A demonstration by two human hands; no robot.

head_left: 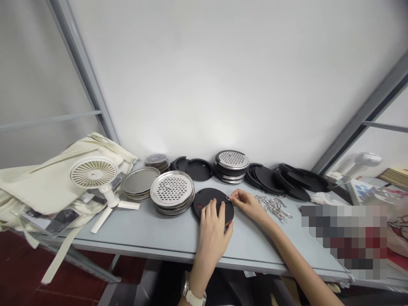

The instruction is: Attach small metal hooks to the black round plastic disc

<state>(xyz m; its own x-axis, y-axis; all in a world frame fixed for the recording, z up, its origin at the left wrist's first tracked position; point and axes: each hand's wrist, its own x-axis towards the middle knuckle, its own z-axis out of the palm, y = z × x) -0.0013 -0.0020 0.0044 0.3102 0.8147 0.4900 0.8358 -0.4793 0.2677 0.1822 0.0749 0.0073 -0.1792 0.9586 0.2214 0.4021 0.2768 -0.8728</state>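
The left hand (212,231) lies over the lower part of a matte black round disc (213,207), its fingers spread a little and curled across the face, seemingly gripping the disc, though the palm hides much of it. The disc lies flat on a pale grey table (255,250), with a small red mark on its face (199,206). A thin orange line may show at its lower edge, but that is hard to make out. The right hand (247,205) reaches in from the side, its fingertips (233,196) pinched almost shut on a small metal ring (228,198) at the disc's upper rim. A white wristwatch (191,291) circles the left wrist, cut off by the frame's bottom edge.

Just right of the right hand lies 1 loose tangle of thin metal clips (274,208), too intertwined to count. Left of the disc sit 2 stacks of round steel pans: 1 perforated (172,189), 1 plain (140,180). Behind them are 1 more perforated stack (232,160) and 1 small patterned stack (156,161). Black round pieces (199,169) and overlapping black rings (302,180) line the wall. Further left stand 1 white fan (94,173) and a crumpled cream cloth bag (47,182). A pixelated patch (344,240) hides the table's right side.
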